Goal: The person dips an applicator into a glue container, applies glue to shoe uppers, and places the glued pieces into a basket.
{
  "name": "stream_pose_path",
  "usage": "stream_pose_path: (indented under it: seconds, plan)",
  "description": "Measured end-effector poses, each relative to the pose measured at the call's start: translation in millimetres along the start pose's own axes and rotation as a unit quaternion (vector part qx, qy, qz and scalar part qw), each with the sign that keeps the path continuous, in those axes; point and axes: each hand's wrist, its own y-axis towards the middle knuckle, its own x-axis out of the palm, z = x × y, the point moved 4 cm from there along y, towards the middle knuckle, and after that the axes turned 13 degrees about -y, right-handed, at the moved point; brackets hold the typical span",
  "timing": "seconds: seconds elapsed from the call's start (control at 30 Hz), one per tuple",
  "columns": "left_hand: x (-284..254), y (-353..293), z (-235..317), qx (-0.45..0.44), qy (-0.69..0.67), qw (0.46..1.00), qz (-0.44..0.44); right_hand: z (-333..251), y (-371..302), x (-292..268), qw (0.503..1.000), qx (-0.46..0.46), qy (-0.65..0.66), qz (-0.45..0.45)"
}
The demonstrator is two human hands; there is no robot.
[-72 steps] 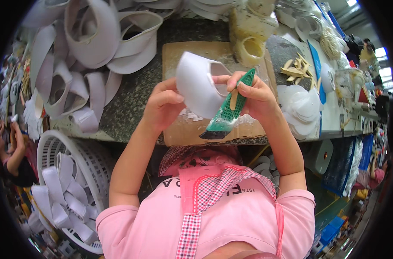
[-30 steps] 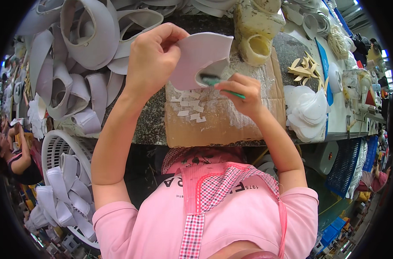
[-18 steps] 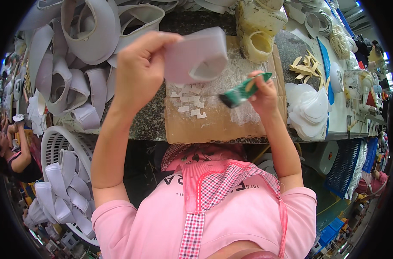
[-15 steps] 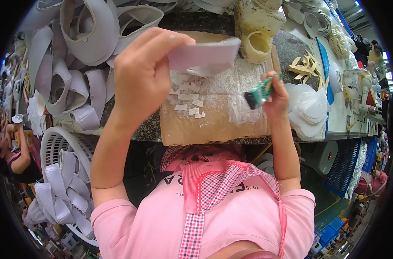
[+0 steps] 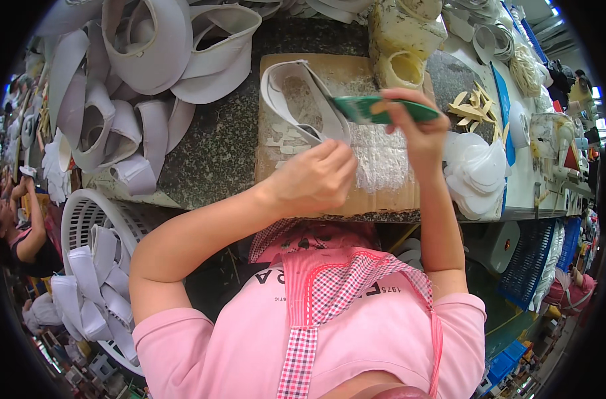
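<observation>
My left hand (image 5: 319, 178) pinches the near end of a white looped band (image 5: 331, 121), which stands on edge over the cardboard sheet (image 5: 396, 201). My fingertips hide the held end. In my right hand (image 5: 417, 136) is a green-handled brush (image 5: 363, 108), gripped by its handle and pointing left. Its dark tip reaches the band's right wall at the far side; whether it touches cannot be told. Small white scraps (image 5: 275, 142) and a whitish crust (image 5: 382, 156) lie on the cardboard.
Curved white pieces (image 5: 150, 60) are heaped at the far left. A crusted yellowish container (image 5: 406, 70) stands behind the cardboard. White discs (image 5: 474, 174) and pale wooden slivers (image 5: 474, 110) lie at right. A white basket (image 5: 93, 213) holds more bands at left. Another person (image 5: 33, 233) works far left.
My left hand has come down and to the right, lowering the band toward the cardboard. My right hand has risen slightly, and the brush now points left at the band.
</observation>
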Motion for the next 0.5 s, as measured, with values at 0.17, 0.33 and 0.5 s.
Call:
stream_pose_path:
  seconds: [0.17,0.33,0.5]
  plan:
    - [5,15,7,0.043,0.011,0.999,-0.003,-2,23,51,0.965,-0.088,-0.245,-0.027]
    - [2,3,7,0.074,0.05,0.995,0.044,17,14,41,0.951,-0.03,-0.306,-0.036]
    - [2,-27,6,-0.021,-0.024,0.999,-0.013,0,16,49,0.967,0.063,-0.207,-0.138]
